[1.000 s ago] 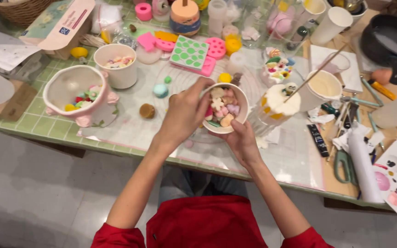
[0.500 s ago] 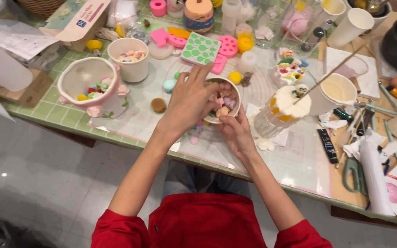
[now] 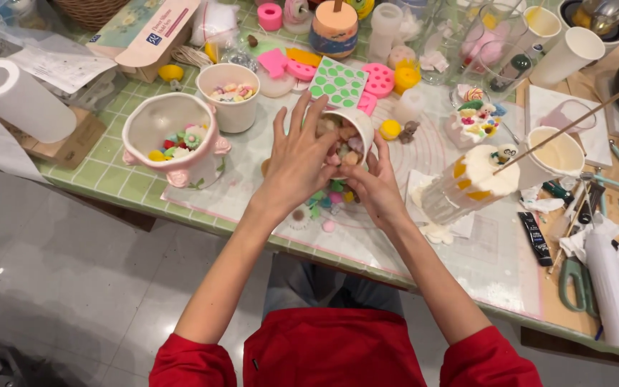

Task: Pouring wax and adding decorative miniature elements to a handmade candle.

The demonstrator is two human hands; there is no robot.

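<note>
- The left hand (image 3: 299, 161) lies over the mouth of a small white cup (image 3: 349, 136), its fingers (image 3: 302, 118) spread wide and reaching in among the little coloured shapes (image 3: 345, 147) that fill it.
- The right hand (image 3: 372, 185) cradles the same cup from below and behind, fingers curled loosely round its wall; the thumb rests near the rim.
- The cup is tipped toward the person, mouth facing them, above a clear mat (image 3: 395, 236) on the green-tiled counter (image 3: 102, 172).
- A few small coloured pieces (image 3: 324, 204) lie on the mat just under the two hands.
- To the left stands a pink-trimmed ceramic pot (image 3: 173, 140) with bright bits at its bottom; behind it is a white paper cup (image 3: 229, 97) of similar pieces.
- Just beyond the tipped cup is a green-dotted mould (image 3: 338, 82).
- To the right, well apart from the hands, a glass with a white topping (image 3: 471, 183) stands on the mat.
</note>
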